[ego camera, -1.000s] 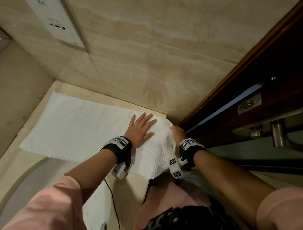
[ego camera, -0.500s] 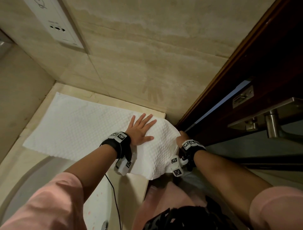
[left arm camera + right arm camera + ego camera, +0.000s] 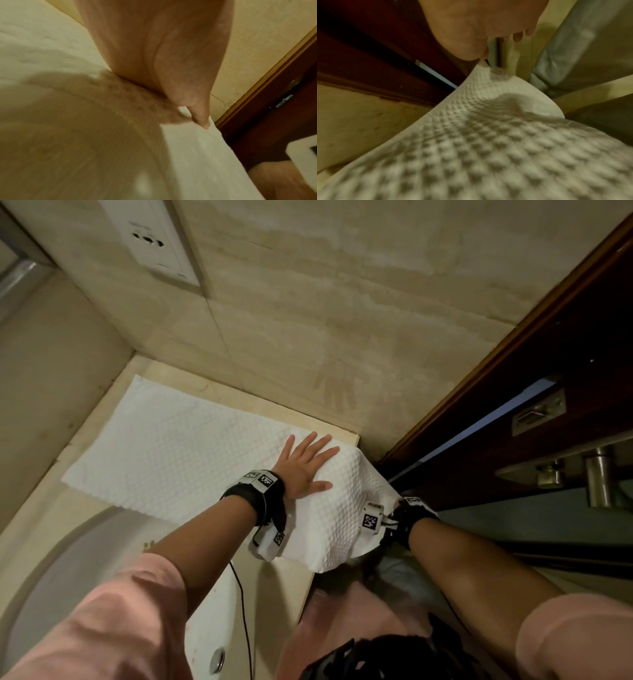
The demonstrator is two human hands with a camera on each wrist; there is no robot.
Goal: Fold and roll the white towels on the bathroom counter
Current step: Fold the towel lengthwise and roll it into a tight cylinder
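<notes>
A white waffle-textured towel (image 3: 178,453) lies spread along the beige counter (image 3: 102,505) against the wall. My left hand (image 3: 305,470) presses flat on its right part with fingers spread; in the left wrist view the palm (image 3: 163,54) rests on the towel (image 3: 197,155). The towel's right end hangs past the counter's end. It hides my right hand in the head view, where only the wrist strap (image 3: 416,510) shows. The right wrist view shows my right hand (image 3: 483,59) pinching the edge of the towel (image 3: 488,135).
A white sink basin (image 3: 51,594) with its drain (image 3: 217,660) sits near me on the left. A socket panel (image 3: 150,237) is on the tiled wall. A dark wooden door (image 3: 548,354) with a metal handle (image 3: 597,474) stands close on the right.
My right hand has dropped lower and nearer to me, drawing the towel's right end over the counter's end, and is now hidden behind it. My left hand stays pressed flat.
</notes>
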